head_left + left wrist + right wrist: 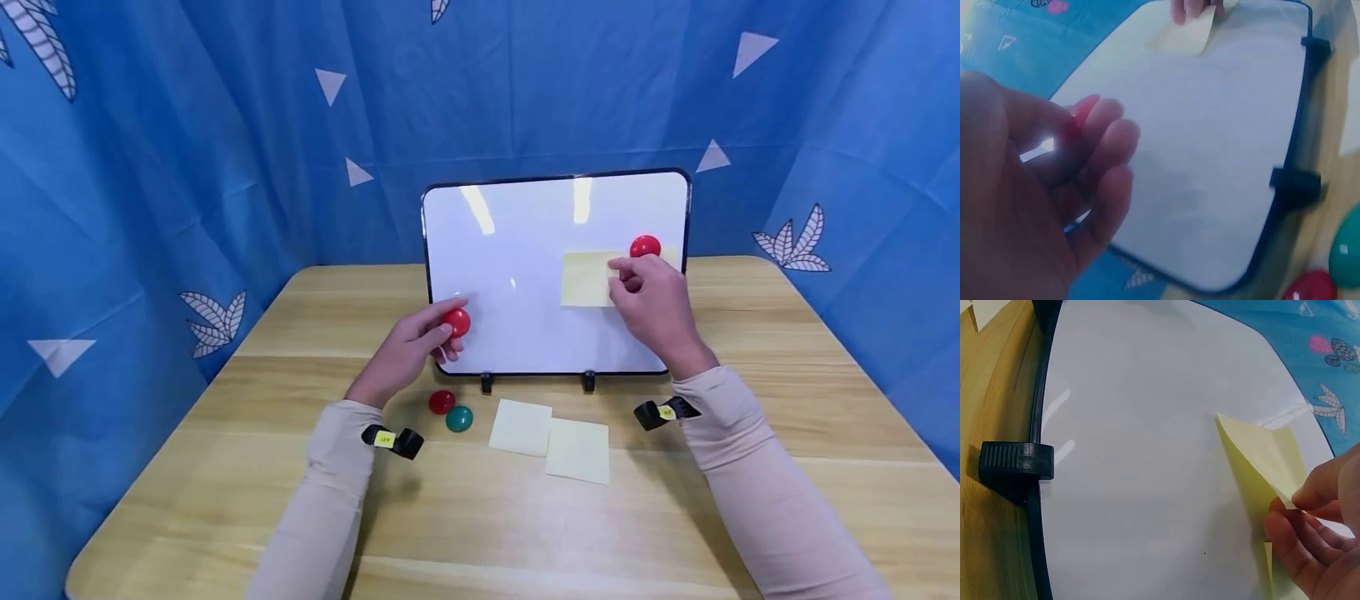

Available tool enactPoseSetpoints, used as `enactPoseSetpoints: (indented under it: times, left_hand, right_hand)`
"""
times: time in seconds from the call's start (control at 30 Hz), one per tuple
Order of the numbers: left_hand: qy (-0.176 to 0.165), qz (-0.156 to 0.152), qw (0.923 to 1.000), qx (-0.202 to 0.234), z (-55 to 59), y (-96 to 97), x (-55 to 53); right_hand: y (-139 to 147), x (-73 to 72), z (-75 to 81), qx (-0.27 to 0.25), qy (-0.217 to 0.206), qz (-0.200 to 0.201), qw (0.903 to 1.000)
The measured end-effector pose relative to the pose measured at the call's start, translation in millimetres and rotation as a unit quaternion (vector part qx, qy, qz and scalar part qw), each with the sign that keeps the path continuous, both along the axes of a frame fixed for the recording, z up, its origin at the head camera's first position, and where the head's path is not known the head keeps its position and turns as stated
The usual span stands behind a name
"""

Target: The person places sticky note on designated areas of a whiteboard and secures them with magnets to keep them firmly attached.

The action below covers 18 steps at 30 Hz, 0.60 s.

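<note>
My right hand (654, 302) pinches the edge of a pale yellow sticky note (585, 279) between thumb and fingers, in front of the right half of a whiteboard (510, 242). In the right wrist view the note (1266, 456) bends away from the board toward my fingertips. Behind that hand, part of a second note (1283, 581) shows on the board, with a red round magnet (645, 246) at its top. My left hand (408, 346) holds another red round magnet (457, 322) between thumb and fingers, by the board's lower left side.
Two black feet (487, 382) support the whiteboard on the wooden table (247, 467). In front of it lie a dark red magnet (442, 402), a green magnet (459, 418) and two pale yellow notes (521, 427). A blue curtain (510, 92) hangs behind.
</note>
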<state>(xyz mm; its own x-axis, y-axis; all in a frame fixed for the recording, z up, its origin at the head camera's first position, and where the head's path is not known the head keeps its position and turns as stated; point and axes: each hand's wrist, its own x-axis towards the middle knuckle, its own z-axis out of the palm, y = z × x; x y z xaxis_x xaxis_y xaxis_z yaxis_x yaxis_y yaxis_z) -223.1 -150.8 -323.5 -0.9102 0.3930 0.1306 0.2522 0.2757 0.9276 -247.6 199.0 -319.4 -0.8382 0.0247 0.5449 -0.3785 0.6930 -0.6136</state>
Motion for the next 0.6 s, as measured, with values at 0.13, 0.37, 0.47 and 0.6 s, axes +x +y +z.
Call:
enactPoseSetpoints:
  times: [0.13, 0.37, 0.47, 0.6]
  left_hand:
    - [0.019, 0.006, 0.9998, -0.003, 4.6, 16.9, -4.6]
    - [0.024, 0.016, 0.9994, 0.019, 6.2, 41.8, -11.0]
    - [0.024, 0.024, 0.9994, 0.01, 3.5, 52.5, -13.7]
    - [0.046, 0.025, 0.9986, -0.002, 2.1, 71.0, -22.7]
  right_hand:
    - [0.9, 1.2, 0.5, 0.001, -0.004, 0.0, 1.0]
    - [-1.0, 2.3, -2.4, 0.003, 0.007, -0.004, 1.0]
    - [-1.8, 3.6, -4.3, 0.005, 0.004, 0.0, 1.0]
    - [-1.0, 4.4, -3.1, 0.006, 0.012, -0.004, 0.9999]
